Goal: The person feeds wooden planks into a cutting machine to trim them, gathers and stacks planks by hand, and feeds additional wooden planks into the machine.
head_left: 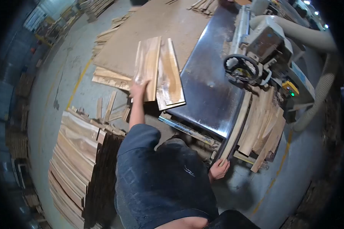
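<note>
My left hand [138, 89] is closed around the near left edge of a wide wooden board [147, 63], thumb on top. Beside that plank lies a second board [170, 76] with a darker brown streak, its near end overhanging the table edge. Low on the right, my right hand [219, 169] has its fingers wrapped round the near end of a long narrow wood strip [237, 128]. The strip runs along the right edge of a shiny metal machine table [210, 84].
A saw-like machine with a black handwheel [240, 68] stands over the metal table. Offcuts [262, 122] lie to its right. A tall stack of boards [74, 152] rises at my left, and a brown sheet-topped table [141, 26] extends ahead. A hose [321, 87] hangs at right.
</note>
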A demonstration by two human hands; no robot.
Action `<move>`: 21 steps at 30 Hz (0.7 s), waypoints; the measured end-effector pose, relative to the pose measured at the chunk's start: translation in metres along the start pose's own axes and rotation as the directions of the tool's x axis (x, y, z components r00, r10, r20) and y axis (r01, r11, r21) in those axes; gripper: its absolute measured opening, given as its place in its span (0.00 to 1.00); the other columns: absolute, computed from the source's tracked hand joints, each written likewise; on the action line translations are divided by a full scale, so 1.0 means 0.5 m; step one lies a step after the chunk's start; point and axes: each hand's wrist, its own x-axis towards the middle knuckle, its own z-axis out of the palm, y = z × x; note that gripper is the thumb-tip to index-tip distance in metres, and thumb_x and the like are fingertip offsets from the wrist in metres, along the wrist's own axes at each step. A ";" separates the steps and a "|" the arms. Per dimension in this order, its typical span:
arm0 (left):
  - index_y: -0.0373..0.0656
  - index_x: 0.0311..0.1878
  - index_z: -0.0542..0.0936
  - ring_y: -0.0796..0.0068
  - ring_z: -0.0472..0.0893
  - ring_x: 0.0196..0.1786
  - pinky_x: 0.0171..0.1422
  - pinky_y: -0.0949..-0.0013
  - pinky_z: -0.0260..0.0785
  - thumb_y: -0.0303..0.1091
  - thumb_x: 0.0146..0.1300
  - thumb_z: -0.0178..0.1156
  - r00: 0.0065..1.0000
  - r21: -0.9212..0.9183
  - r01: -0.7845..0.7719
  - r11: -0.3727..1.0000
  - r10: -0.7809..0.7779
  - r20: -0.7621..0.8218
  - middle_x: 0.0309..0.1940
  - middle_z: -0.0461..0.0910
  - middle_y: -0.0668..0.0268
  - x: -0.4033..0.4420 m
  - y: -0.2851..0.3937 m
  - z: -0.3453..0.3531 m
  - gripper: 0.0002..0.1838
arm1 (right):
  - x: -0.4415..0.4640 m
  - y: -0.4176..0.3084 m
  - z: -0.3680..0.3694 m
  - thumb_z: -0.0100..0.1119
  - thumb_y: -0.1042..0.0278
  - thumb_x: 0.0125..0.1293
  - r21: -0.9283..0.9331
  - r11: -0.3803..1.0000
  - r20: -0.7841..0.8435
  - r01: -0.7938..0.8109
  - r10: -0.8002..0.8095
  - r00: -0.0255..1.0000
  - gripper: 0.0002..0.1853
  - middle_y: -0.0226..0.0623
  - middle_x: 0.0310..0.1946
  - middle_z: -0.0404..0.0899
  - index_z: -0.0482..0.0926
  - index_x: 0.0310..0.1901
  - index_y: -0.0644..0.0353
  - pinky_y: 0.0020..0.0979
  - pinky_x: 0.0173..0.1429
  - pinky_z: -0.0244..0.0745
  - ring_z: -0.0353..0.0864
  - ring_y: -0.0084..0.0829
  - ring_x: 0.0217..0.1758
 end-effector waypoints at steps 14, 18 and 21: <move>0.35 0.62 0.76 0.64 0.84 0.52 0.58 0.61 0.74 0.45 0.56 0.76 0.826 -0.569 -0.449 0.689 0.563 0.030 0.49 0.86 0.52 -0.419 -0.117 0.052 0.35 | -0.002 -0.027 -0.020 0.61 0.57 0.68 0.051 0.992 0.004 -0.117 0.117 0.993 0.14 0.44 0.59 0.78 0.82 0.48 0.56 0.50 0.55 0.77 0.78 0.53 0.59; 0.35 0.62 0.76 0.46 0.83 0.49 0.54 0.56 0.76 0.53 0.50 0.78 0.717 -0.235 -0.649 0.723 0.685 0.127 0.47 0.82 0.46 -0.501 -0.113 0.118 0.42 | 0.000 -0.014 -0.032 0.63 0.57 0.66 0.082 0.997 0.040 -0.006 0.003 0.999 0.19 0.48 0.66 0.71 0.78 0.55 0.58 0.54 0.62 0.72 0.71 0.55 0.67; 0.40 0.64 0.76 0.40 0.75 0.58 0.60 0.49 0.71 0.58 0.43 0.80 0.445 -0.155 -0.870 0.468 0.881 0.160 0.61 0.69 0.41 -0.556 -0.065 0.142 0.47 | 0.011 -0.065 -0.072 0.66 0.57 0.64 0.083 0.990 -0.049 0.111 -0.107 0.993 0.30 0.53 0.71 0.63 0.72 0.64 0.61 0.58 0.71 0.60 0.61 0.58 0.74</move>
